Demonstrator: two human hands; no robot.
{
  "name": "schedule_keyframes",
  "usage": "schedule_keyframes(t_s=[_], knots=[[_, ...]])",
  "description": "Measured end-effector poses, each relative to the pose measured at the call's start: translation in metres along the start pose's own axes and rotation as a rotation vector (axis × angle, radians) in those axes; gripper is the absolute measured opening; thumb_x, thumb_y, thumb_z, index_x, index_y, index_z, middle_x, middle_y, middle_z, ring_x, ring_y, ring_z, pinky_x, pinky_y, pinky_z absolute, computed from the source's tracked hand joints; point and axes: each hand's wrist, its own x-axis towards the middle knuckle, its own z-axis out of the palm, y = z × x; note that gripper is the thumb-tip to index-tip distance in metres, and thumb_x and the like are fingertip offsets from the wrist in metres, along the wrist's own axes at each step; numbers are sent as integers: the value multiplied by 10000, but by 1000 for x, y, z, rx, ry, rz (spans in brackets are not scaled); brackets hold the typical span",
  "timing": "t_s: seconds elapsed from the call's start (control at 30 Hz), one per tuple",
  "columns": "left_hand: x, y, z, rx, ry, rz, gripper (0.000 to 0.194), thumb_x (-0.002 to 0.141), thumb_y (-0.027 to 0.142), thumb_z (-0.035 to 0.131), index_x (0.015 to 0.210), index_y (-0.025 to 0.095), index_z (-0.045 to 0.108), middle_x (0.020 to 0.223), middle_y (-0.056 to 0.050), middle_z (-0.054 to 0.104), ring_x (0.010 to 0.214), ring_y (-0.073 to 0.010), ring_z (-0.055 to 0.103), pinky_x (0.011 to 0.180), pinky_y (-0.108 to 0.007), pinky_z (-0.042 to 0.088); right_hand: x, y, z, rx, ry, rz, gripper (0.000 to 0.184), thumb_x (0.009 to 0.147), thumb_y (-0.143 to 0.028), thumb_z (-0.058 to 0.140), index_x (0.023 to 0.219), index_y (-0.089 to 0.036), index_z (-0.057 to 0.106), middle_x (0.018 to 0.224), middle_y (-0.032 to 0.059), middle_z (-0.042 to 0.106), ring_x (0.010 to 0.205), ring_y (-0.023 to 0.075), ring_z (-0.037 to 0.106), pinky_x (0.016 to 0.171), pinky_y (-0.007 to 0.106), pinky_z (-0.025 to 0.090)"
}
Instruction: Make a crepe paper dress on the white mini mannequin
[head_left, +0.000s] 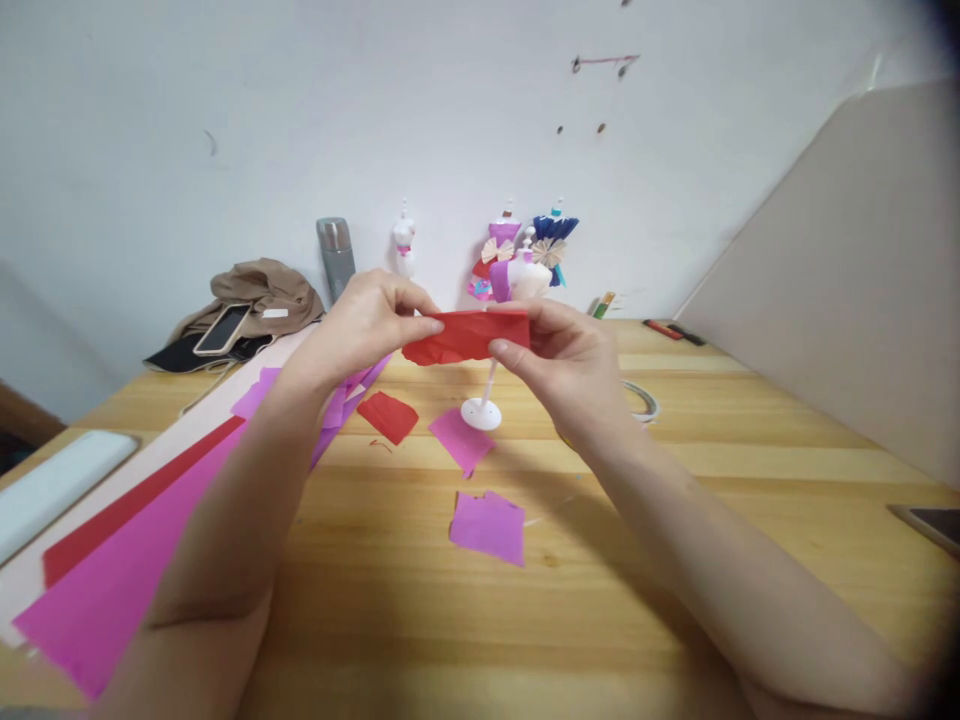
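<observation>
A strip of red crepe-like paper (469, 338) is stretched level between my two hands, its lower left edge uneven. My left hand (382, 315) pinches its left end between thumb and fingers. At the right end, my right hand (562, 350) grips it with the thumb in front and the fingers behind. Just behind the paper stands a small white dress-form stand (481, 413), its bust (529, 280) partly wrapped in purple; the paper and my right hand hide its middle. Below lie a pink paper piece (459, 440), partly under the base, a purple piece (489, 527) and a red scrap (388, 416).
Sheets of magenta paper (142, 560) and red paper (135, 500) lie left. Behind them are a phone (223, 329), brown cloth (262, 290) and a grey bottle (337, 262). Dressed mini forms (551, 245) stand by the wall. A tape roll (646, 402) lies right.
</observation>
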Motion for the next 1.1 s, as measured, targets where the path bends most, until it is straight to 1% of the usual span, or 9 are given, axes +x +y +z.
schedule_keyframes(t_s=[0.23, 0.37, 0.5, 0.6, 0.7, 0.8, 0.9, 1.0, 1.1], knots=[[0, 4, 1, -46, -16, -132, 136, 784, 232, 694, 854, 161, 786, 510, -9, 603, 490, -150, 601, 522, -275, 525, 4, 2, -3, -114, -3, -13, 127, 770, -191, 720, 878, -256, 713, 825, 18, 728, 756, 218, 683, 730, 414, 584], [2, 1, -2, -26, 19, -184, 144, 809, 224, 657, 868, 152, 766, 614, -49, 673, 592, -186, 671, 605, -318, 575, 6, 0, -6, -179, -21, -11, 111, 784, -179, 697, 870, -248, 713, 804, 24, 715, 712, 206, 661, 673, 380, 564], [7, -19, -11, 114, 125, -179, 164, 821, 197, 618, 895, 143, 754, 695, -54, 713, 764, -219, 702, 774, -361, 579, -2, 7, 4, -283, -63, 15, 120, 846, -187, 634, 919, -222, 722, 807, 40, 723, 706, 201, 659, 655, 358, 538], [12, -38, -18, 232, 208, -128, 137, 823, 178, 619, 862, 141, 745, 681, -37, 706, 903, -242, 674, 923, -399, 529, -16, 23, 26, -352, -350, 13, 143, 858, -136, 596, 859, -197, 725, 864, 58, 756, 797, 216, 696, 729, 365, 548], [15, -49, -21, 242, 222, -40, 87, 814, 161, 643, 805, 163, 729, 629, -6, 673, 924, -234, 638, 984, -397, 483, -30, 48, 50, -365, -747, -70, 209, 892, -182, 629, 1056, -204, 757, 1109, 99, 760, 1031, 257, 704, 902, 410, 546], [15, -50, -23, 224, 198, 11, 71, 812, 171, 662, 769, 176, 718, 619, -4, 660, 902, -235, 629, 945, -376, 486, -38, 72, 64, -480, -911, -152, 241, 897, -191, 636, 1104, -190, 758, 1193, 132, 728, 1219, 300, 628, 1025, 461, 497], [13, -46, -24, 202, 164, 9, 71, 807, 185, 682, 743, 175, 711, 618, -15, 657, 912, -248, 628, 917, -372, 486, -40, 83, 66, -489, -917, -143, 232, 891, -118, 574, 1025, -169, 756, 1155, 132, 735, 1160, 275, 643, 1010, 440, 503], [10, -43, -26, 132, 136, 5, 73, 799, 184, 702, 727, 180, 707, 596, -12, 640, 939, -258, 621, 933, -382, 479, -39, 80, 60, -431, -817, -28, 230, 891, -116, 541, 974, -170, 749, 1056, 103, 757, 994, 237, 687, 900, 391, 534], [9, -41, -27, 73, 115, -2, 113, 811, 185, 704, 699, 182, 694, 565, -11, 615, 929, -253, 616, 943, -393, 488, -36, 74, 51, -387, -721, 76, 138, 832, -142, 620, 806, -202, 741, 900, 60, 758, 849, 227, 697, 820, 387, 532]])
